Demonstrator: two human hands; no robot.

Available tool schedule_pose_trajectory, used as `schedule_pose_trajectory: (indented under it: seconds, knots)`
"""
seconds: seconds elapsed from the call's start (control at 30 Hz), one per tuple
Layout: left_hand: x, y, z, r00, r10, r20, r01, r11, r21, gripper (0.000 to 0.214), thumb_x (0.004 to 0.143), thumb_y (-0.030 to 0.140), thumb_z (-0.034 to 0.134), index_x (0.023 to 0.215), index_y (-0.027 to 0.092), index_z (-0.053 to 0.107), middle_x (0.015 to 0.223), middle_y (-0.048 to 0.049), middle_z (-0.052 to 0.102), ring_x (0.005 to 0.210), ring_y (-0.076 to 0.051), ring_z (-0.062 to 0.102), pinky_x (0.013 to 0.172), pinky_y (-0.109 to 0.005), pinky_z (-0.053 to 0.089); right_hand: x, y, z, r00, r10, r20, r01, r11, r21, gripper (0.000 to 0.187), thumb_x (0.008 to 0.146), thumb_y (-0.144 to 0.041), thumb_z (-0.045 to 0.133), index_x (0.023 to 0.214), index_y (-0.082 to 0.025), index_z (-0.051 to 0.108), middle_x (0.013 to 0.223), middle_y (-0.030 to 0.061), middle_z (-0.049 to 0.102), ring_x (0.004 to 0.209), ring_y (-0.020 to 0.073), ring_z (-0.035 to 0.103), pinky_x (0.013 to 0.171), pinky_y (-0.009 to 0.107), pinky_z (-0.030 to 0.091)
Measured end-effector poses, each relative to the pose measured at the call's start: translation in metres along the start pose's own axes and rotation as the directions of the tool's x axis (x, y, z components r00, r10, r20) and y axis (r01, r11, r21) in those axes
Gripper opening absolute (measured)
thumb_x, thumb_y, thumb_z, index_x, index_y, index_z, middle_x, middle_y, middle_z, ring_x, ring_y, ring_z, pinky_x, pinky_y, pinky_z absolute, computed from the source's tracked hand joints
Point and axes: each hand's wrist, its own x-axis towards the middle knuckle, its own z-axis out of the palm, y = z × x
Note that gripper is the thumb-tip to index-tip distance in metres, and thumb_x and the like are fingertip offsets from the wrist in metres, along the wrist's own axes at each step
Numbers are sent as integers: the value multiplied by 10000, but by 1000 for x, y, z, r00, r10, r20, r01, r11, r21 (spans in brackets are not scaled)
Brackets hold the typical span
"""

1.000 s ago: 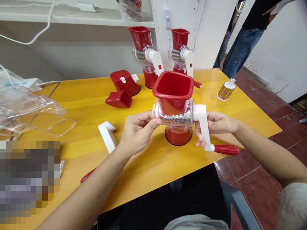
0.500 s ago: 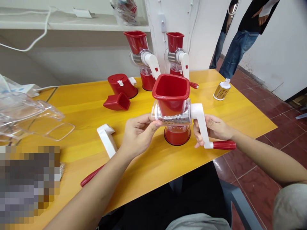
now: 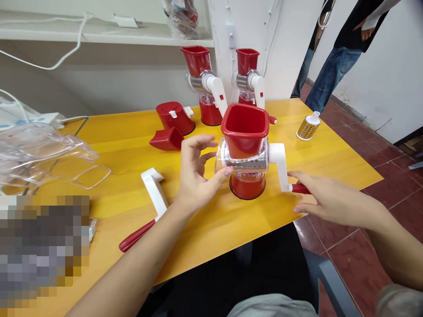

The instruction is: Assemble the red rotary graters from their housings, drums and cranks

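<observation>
A red rotary grater (image 3: 244, 132) with a clear body and a metal drum stands upright on the yellow table (image 3: 115, 145), right in front of me. My left hand (image 3: 194, 176) is open beside it with fingers spread, and only the thumb tip touches the drum's left end. My right hand (image 3: 330, 202) lies over the red grip (image 3: 300, 188) of the white crank (image 3: 280, 167). The index finger is above the grip and the thumb below it, in a loose hold.
A loose white crank (image 3: 153, 193) with a red grip lies to the left. A red base (image 3: 175, 116), a red hopper part (image 3: 167, 138) and two assembled graters (image 3: 203, 83) stand behind. A gold drum (image 3: 308, 126) lies far right. Clear plastic bags (image 3: 39, 154) are at left. A person (image 3: 333, 66) stands beyond the table.
My left hand has let go of the drum end and spread open. My right hand has slid from the white crank arm down to the red grip.
</observation>
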Motion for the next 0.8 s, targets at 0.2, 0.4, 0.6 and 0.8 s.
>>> schedule_pose_trajectory:
  seconds: [0.2,0.4,0.6,0.8]
  knots:
    - [-1,-3,4,965,-36,259,62,994,-93,847,1055,566,946,1780,433,529,1778,-131,647,1548,-340,719,1164,-488,725,-63,-22,-11,971,-215,-101,212,976,-44,342,1144,-580,693,1453,-516,825,1252,-19,915,938,256,885,749,422,751]
    - [-1,0,-1,974,-47,221,72,992,-108,764,946,566,1050,1584,396,665,1550,-103,754,1304,-296,774,1026,-398,719,-26,-49,-87,548,-317,-774,295,939,-176,287,1160,-475,785,1425,-539,875,1370,-39,887,1297,220,834,1182,448,678]
    - [-4,3,0,987,-10,157,14,1000,-22,768,930,604,1043,1547,352,661,1514,-122,731,1367,-324,749,1074,-440,711,130,-14,-118,649,-267,-712,289,953,-93,540,1213,-697,548,1296,-276,876,1294,98,885,1209,302,834,1242,560,699]
    - [-1,0,5,992,-72,106,72,997,0,790,981,632,1003,1603,370,593,1638,-134,691,1451,-327,739,1100,-438,713,151,39,-53,887,-217,-409,217,975,-46,279,1067,-398,707,1043,-181,880,1048,121,893,1001,275,810,1201,587,706]
